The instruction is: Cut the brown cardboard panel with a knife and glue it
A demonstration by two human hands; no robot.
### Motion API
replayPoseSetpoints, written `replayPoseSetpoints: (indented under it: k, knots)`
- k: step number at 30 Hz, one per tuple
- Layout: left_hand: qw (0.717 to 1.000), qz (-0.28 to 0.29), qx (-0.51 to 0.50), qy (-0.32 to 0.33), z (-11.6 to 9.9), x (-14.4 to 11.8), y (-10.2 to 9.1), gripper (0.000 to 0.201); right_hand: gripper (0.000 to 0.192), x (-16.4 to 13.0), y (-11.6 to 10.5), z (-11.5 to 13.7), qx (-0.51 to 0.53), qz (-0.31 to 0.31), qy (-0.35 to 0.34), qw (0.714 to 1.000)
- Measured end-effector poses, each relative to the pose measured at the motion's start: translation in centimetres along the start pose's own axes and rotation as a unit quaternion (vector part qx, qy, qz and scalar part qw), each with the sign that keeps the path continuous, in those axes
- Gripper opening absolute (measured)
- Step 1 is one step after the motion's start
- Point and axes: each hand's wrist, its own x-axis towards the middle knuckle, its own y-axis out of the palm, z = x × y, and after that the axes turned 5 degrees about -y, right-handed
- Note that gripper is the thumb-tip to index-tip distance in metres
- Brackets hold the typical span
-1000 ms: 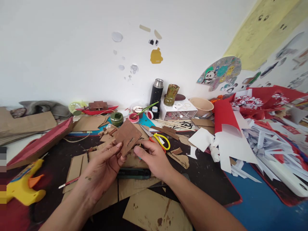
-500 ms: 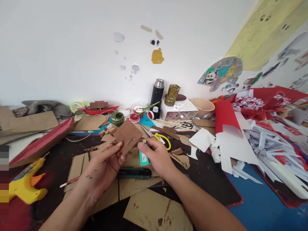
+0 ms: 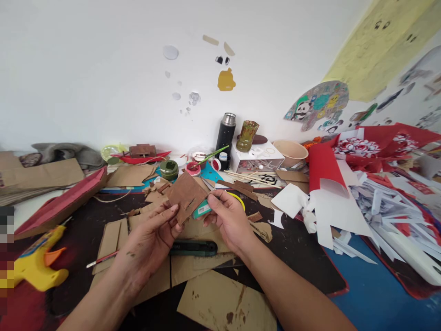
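Note:
My left hand point(image 3: 155, 234) pinches a brown-painted piece of cardboard point(image 3: 186, 193) between thumb and fingers, holding it tilted above the table. A narrow slit shows near its lower right side. My right hand point(image 3: 229, 216) is closed on a teal lighter point(image 3: 202, 209) with a white label, held against the cardboard's right edge. The lighter's metal end is hidden by my fingers, and no flame shows. Below both hands lies a dark green box cutter point(image 3: 195, 248). Yellow-handled scissors point(image 3: 238, 198) lie partly covered behind my right hand.
A yellow glue gun point(image 3: 41, 264) lies at left near a red cardboard boat point(image 3: 65, 202). Paint jars point(image 3: 168, 170), a black thermos point(image 3: 226, 135) and a white box point(image 3: 257, 156) stand along the wall. Cut cardboard point(image 3: 225, 301) covers the front; paper strips point(image 3: 382, 216) are heaped at right.
The lighter has turned from hanging upright to lying tilted toward the cardboard. My right fingers have shifted up around its end. The cardboard has moved slightly right.

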Motion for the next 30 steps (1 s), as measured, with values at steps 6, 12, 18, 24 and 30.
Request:
replayPoseSetpoints:
  k: [6,12,18,24,30]
  knots:
    - [1.000,0.008,0.009,-0.005,0.19,0.15,-0.10,0.023,0.057,-0.01,0.14,0.04,0.008,-0.005,-0.008,1.000]
    - [1.000,0.008,0.010,0.000,0.26,0.27,-0.29,0.026,0.056,-0.06,0.23,0.09,0.011,-0.004,-0.011,1.000]
    - [1.000,-0.005,0.004,-0.003,0.36,0.26,-0.33,0.024,0.057,-0.07,0.20,-0.30,0.016,0.007,0.002,1.000]
    - [1.000,-0.011,0.005,-0.005,0.30,0.07,0.00,0.024,0.057,-0.16,0.21,-0.27,0.011,-0.001,-0.007,1.000]
    - [1.000,-0.007,0.005,0.004,0.32,0.15,-0.01,0.023,0.059,-0.17,0.22,-0.45,-0.003,0.002,0.000,1.000]
